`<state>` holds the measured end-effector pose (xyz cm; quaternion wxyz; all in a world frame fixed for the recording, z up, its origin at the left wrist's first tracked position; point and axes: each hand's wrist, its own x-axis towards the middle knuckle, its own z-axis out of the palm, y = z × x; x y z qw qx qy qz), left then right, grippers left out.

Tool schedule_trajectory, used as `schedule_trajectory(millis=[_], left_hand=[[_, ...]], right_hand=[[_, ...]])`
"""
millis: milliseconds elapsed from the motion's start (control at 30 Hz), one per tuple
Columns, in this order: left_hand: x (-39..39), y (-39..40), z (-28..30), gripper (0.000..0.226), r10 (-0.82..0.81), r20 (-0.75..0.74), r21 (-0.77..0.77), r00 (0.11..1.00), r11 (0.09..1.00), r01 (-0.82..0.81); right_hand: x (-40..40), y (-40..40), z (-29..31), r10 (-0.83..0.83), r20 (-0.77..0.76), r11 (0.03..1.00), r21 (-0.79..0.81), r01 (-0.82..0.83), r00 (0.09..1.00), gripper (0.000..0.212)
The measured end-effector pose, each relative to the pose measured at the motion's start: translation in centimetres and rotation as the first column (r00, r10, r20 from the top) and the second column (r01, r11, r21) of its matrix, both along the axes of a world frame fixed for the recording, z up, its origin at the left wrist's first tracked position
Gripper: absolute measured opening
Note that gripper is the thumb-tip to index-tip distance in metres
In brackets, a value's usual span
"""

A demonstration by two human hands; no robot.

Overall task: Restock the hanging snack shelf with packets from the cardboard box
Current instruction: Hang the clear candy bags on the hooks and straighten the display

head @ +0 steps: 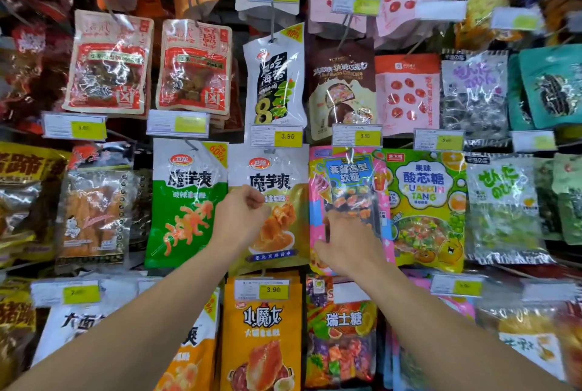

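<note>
The single head-worn view looks straight ahead at a wall of hanging snack packets (189,201), close enough that the display fills the whole picture from edge to edge, with the wide lens bowing the outer rows and price tags (277,135) toward the corners. It sits at about the height of the middle rows, facing them squarely, so upper packets lean away and lower ones run off the bottom edge. Both forearms enter from the lower corners and reach forward, the left hand (241,214) and right hand (346,242) meeting near the centre.
</note>
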<state>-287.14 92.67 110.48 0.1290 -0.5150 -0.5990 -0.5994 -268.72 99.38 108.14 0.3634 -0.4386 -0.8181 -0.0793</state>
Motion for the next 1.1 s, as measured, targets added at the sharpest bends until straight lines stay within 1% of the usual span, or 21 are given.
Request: schedule_trajectory(millis=[100, 267, 333, 400, 467, 567, 667, 733, 800, 900, 1000, 1100], left_hand=[[3.1, 2.1, -0.6, 0.011, -0.052, -0.023, -0.031, 0.998, 0.998, 0.051], [9.7, 5.7, -1.4, 0.014, -0.085, -0.125, -0.052, 0.989, 0.995, 0.079], [12.4, 7.2, -1.4, 0.012, -0.085, -0.143, -0.061, 0.986, 0.995, 0.077], [15.1, 8.8, -1.3, 0.011, -0.076, -0.183, -0.064, 0.980, 0.996, 0.065], [17.6, 10.6, -1.2, 0.010, -0.065, -0.231, -0.038, 0.971, 0.998, 0.057], [20.3, 12.4, -1.1, 0.015, 0.000, -0.285, -0.026, 0.959, 1.000, -0.008], [22.3, 13.8, -1.1, 0.017, 0.034, -0.293, -0.020, 0.956, 0.999, -0.041], [23.2, 14.4, -1.0, 0.020, 0.051, -0.300, -0.028, 0.953, 0.998, -0.062], [23.5, 14.8, -0.8, 0.024, 0.057, -0.278, -0.042, 0.959, 0.997, -0.072], [23.7, 15.3, -0.6, 0.027, 0.074, -0.257, -0.055, 0.964, 0.994, -0.091], [24.2, 15.9, -0.6, 0.028, 0.096, -0.250, -0.037, 0.964, 0.993, -0.109], [24.6, 16.1, -0.6, 0.037, 0.120, -0.270, -0.049, 0.955, 0.989, -0.138]], right_hand=[[3.1, 1.0, 0.2, -0.020, -0.048, 1.000, 0.019, 0.021, 0.999, 0.039], [10.5, 5.0, -0.1, -0.074, -0.160, 0.997, 0.011, 0.077, 0.984, 0.037], [13.6, 7.1, -0.3, -0.065, -0.254, 0.998, -0.002, 0.066, 0.965, 0.043], [16.7, 9.2, -0.4, -0.050, -0.350, 0.999, -0.037, 0.039, 0.935, 0.053], [19.7, 11.8, -0.5, -0.068, -0.409, 0.997, -0.073, 0.041, 0.910, 0.057], [22.1, 15.2, -0.7, -0.113, -0.412, 0.990, -0.121, 0.069, 0.904, 0.049], [22.8, 17.7, -0.8, -0.085, -0.394, 0.990, -0.139, 0.032, 0.915, 0.027], [22.9, 18.5, -0.6, -0.071, -0.386, 0.989, -0.146, 0.015, 0.920, 0.018], [22.9, 19.1, -0.4, -0.057, -0.384, 0.987, -0.163, -0.007, 0.922, 0.019], [22.8, 20.1, -0.2, -0.022, -0.414, 0.982, -0.177, -0.057, 0.910, 0.032], [23.6, 20.7, 0.1, -0.002, -0.482, 0.976, -0.192, -0.104, 0.876, 0.023], [24.7, 21.1, 0.5, -0.023, -0.496, 0.978, -0.190, -0.083, 0.868, 0.026]])
